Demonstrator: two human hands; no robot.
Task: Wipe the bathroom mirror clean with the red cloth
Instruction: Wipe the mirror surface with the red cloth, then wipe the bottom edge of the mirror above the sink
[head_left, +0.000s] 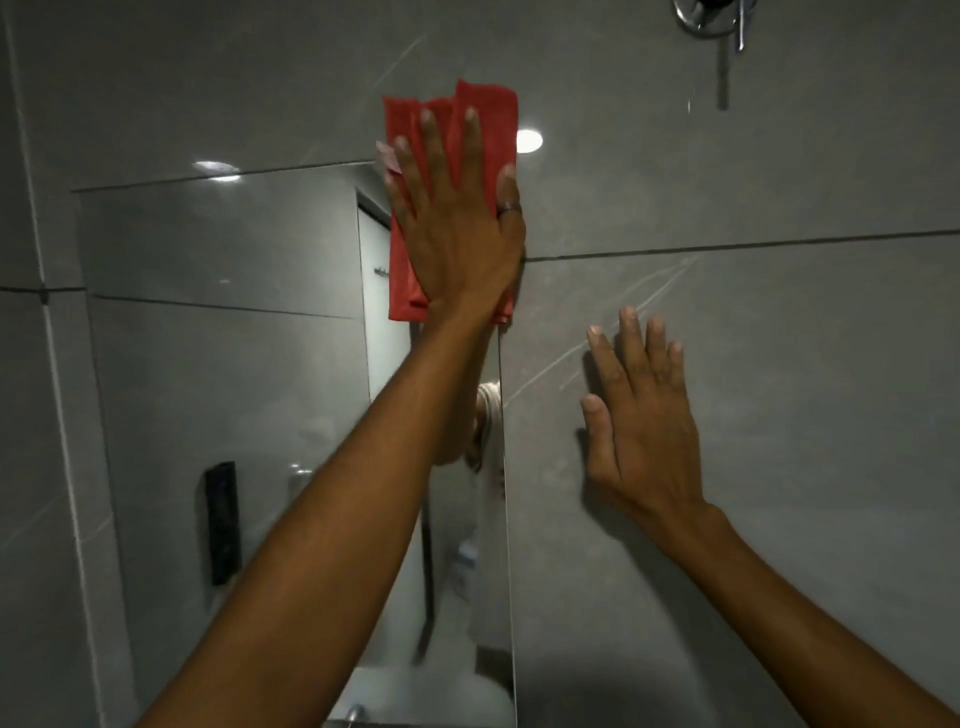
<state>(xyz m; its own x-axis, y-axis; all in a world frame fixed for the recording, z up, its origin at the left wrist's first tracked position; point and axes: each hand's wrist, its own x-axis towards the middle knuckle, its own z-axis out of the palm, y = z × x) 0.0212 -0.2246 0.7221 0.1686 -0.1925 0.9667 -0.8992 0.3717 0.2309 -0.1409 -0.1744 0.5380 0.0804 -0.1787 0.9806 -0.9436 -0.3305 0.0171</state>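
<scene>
The frameless mirror (223, 374) fills the left and middle of the head view, on a grey tiled wall. A folded red cloth (485, 111) lies flat over the mirror's top right corner, its upper part overlapping the tile above the mirror. My left hand (457, 223) presses flat on the cloth with fingers spread, and a ring shows on one finger. My right hand (639, 415) rests flat and open on the bare tile just right of the mirror's edge, holding nothing.
Grey wall tiles (779, 182) with dark grout lines surround the mirror. A chrome fitting (711, 18) hangs at the top right. The mirror reflects a door, a black wall-mounted box (223, 519) and a white basin (415, 696) at the bottom edge.
</scene>
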